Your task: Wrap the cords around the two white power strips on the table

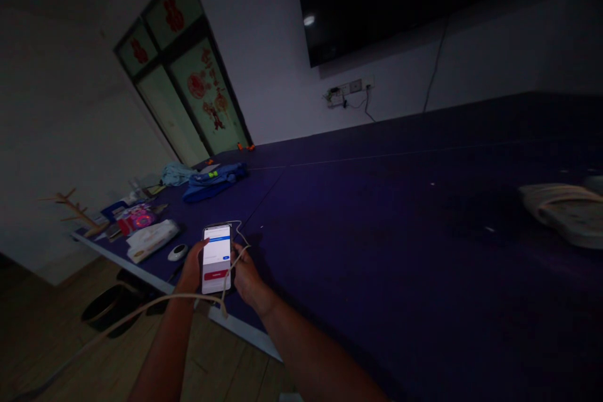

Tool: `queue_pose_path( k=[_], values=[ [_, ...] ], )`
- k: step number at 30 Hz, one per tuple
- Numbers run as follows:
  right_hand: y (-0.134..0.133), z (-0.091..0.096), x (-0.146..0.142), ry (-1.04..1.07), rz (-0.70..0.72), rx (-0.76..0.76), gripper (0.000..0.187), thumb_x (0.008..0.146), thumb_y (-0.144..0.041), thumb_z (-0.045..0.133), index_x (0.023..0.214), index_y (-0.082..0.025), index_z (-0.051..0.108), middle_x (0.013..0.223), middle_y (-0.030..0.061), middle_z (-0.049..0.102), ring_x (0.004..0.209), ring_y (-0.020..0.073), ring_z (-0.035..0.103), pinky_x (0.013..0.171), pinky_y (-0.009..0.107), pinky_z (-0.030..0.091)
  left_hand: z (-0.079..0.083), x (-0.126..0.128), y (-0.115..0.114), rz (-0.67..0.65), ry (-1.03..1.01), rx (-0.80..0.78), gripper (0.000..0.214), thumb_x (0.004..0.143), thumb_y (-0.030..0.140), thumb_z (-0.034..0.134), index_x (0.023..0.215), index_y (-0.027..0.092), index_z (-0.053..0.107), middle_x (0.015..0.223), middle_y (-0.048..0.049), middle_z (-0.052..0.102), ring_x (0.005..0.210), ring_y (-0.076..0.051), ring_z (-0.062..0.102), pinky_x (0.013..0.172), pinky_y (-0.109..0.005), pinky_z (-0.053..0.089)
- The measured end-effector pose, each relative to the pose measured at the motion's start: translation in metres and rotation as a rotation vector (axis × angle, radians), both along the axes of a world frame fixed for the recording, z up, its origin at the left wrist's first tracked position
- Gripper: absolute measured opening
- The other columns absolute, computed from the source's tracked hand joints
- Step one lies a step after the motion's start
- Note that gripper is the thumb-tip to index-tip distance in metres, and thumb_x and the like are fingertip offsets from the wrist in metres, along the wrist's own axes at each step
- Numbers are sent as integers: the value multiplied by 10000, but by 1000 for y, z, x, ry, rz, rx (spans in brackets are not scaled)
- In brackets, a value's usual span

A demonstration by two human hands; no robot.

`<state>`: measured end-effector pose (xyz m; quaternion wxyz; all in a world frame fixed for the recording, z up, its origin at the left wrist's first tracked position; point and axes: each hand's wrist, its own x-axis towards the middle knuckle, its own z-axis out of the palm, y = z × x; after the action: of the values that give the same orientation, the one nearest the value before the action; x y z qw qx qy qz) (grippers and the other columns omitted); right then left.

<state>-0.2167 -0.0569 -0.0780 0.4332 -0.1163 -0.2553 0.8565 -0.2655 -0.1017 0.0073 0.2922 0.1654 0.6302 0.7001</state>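
Observation:
A smartphone [216,257] with a lit screen is held upright between both hands above the table's front edge. My left hand [191,267] grips its left side, the thumb lying over the screen's edge. On the right side, my right hand [245,270] is closed around the phone's edge, its fingers partly hidden behind it. A pale cable [183,296] hangs across in front of the phone and loops up over the right hand to behind the phone's top. Just left of the left hand lies a small white oval device [178,252] with a dark face.
The dark blue table [358,220] stretches to the wall. At its left are a white tissue pack [153,240], a pink item [142,218], a wooden rack [75,210] and blue cloth [214,182]. A slipper-like shoe [565,213] lies right. A black bin [110,309] stands on the floor.

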Motion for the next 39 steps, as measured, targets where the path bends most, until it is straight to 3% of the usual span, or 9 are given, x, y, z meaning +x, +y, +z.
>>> queue_pose_path(
  k=[10,14,19,29,39],
  values=[
    [-2,1,7,-10,-13,61,429,588,-235,714,992,-194,572,837,6,688,732,170,644,650,283,500,5,4,1,-37,-40,65,130,684,187,531,641,119,633,482,-37,635,497,-212,636,463,-275,491],
    [-1,-1,6,-61,-34,43,414,599,-210,701,991,-191,572,812,3,683,730,168,638,648,284,498,2,2,2,10,-16,84,65,628,172,575,627,122,617,512,-39,654,523,-221,646,485,-284,502],
    [1,-1,3,-19,-4,15,393,608,-225,695,983,-201,581,820,-2,686,714,167,637,645,287,495,-4,-3,4,-22,-61,91,113,645,212,563,654,117,623,480,-30,630,507,-217,636,476,-291,498],
    [2,4,-1,35,-19,-43,250,654,-328,672,852,-192,600,644,-13,653,623,164,630,583,273,490,-2,-2,3,-7,1,109,108,603,225,597,572,122,596,373,20,534,316,-131,486,333,-212,341],
    [0,0,-7,33,-31,-56,245,667,-317,654,874,-198,596,661,-6,653,621,170,629,588,291,505,-5,-3,3,-8,49,107,137,601,269,565,597,136,596,420,15,573,344,-143,506,364,-237,383]
  ],
)
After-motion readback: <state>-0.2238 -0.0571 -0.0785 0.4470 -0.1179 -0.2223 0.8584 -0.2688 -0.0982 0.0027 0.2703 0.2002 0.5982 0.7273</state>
